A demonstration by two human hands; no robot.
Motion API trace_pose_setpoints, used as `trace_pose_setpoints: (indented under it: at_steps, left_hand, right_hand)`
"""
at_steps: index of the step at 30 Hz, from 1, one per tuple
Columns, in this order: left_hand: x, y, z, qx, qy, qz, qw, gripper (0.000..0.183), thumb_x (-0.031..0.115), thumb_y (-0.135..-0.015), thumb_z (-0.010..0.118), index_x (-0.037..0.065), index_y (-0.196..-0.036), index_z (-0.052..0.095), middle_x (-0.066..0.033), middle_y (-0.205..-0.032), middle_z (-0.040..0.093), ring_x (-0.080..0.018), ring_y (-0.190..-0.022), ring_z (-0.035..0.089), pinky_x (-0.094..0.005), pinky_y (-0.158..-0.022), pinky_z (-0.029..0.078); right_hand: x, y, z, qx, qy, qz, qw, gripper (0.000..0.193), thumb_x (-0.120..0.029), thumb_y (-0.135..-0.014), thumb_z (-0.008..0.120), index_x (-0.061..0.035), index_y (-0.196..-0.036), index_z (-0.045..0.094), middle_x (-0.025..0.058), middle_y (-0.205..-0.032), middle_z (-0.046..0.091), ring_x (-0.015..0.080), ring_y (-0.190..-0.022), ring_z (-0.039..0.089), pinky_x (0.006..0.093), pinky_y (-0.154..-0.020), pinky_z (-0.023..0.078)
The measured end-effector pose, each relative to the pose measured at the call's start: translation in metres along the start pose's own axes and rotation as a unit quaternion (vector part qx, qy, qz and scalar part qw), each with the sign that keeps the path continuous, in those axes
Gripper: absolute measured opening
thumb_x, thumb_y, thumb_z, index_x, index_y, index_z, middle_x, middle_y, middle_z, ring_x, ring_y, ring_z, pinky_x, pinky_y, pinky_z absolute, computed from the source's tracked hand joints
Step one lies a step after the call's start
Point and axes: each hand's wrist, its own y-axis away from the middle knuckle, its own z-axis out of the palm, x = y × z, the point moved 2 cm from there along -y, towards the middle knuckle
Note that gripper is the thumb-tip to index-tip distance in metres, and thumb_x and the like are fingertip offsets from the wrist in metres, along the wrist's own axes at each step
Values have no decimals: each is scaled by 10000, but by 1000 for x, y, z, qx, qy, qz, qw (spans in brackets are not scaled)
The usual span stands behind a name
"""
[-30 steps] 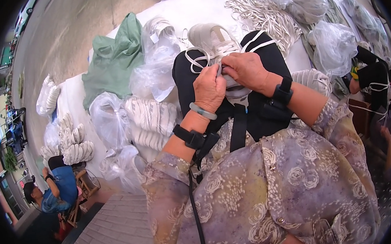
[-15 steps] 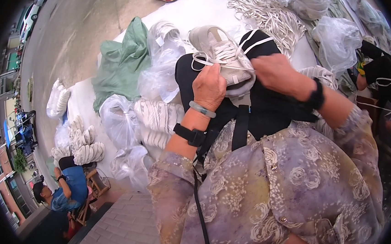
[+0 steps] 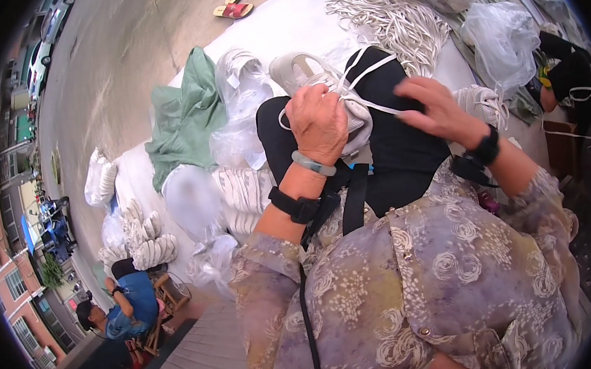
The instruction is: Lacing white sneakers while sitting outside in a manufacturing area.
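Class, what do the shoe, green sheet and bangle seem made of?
Shoe: probably mesh with matte panels; its patches differ in tone.
Green sheet: matte cloth or woven plastic, from its soft folds.
Bangle: smooth, perhaps stone or plastic; it looks rigid.

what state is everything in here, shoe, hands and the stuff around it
white shoe: on the lap, toe pointing away
its lace: strands out, no finished bow visible
left hand: curled over the shoe, grip hidden
right hand: thumb and finger parted
green cloth: crumpled
heap of laces: loose
red sandals: unworn
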Motion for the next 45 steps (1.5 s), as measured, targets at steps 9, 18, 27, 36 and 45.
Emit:
trace_pose_setpoints:
  at_steps: [9, 18, 27, 36, 45]
  left_hand:
    - [-11, 4, 21, -33, -24, -52, 998, 76, 131, -717, 588, 69, -751, 616, -78, -961, 588, -287, -991, 504, -415, -801, 377]
    - [2, 1, 27, -36, -20, -45, 998, 108, 129, -655, 635, 68, -693, 553, -86, -963, 578, -291, -967, 508, -416, -789, 382]
    - [8, -11, 27, -83, -105, 3, 991, 126, 153, -665, 615, 57, -738, 578, -97, -971, 579, -294, -945, 514, -428, -826, 352]
    - [22, -6, 2, -84, -95, 44, 991, 124, 82, -670, 576, 3, -765, 559, -185, -1058, 529, -351, -1054, 474, -501, -917, 302]
    - [-49, 165, -129, -217, -141, -98, 961, 77, 46, -706, 526, -5, -761, 509, -203, -1083, 520, -384, -1022, 476, -465, -885, 353]
  right_hand:
    - [-17, -50, 61, -18, 27, -19, 999, 334, -295, -725, 613, -44, -912, 496, 99, -805, 508, 282, -801, 545, 383, -673, 430]
    - [-9, -46, 65, -20, -19, 25, 999, 124, -110, -714, 514, -30, -807, 523, 140, -746, 540, 325, -749, 565, 417, -665, 456]
    - [2, -53, 67, -58, -95, 50, 992, 165, -125, -729, 493, -50, -840, 591, 165, -785, 589, 349, -779, 572, 437, -696, 451]
    - [-8, -46, 62, -41, -72, 54, 995, 299, -147, -725, 535, -55, -1009, 561, 152, -840, 601, 331, -799, 583, 413, -703, 458]
    - [-11, -36, 58, -9, -64, 41, 997, 338, -132, -724, 539, -67, -1055, 557, 128, -797, 570, 303, -762, 577, 395, -680, 457]
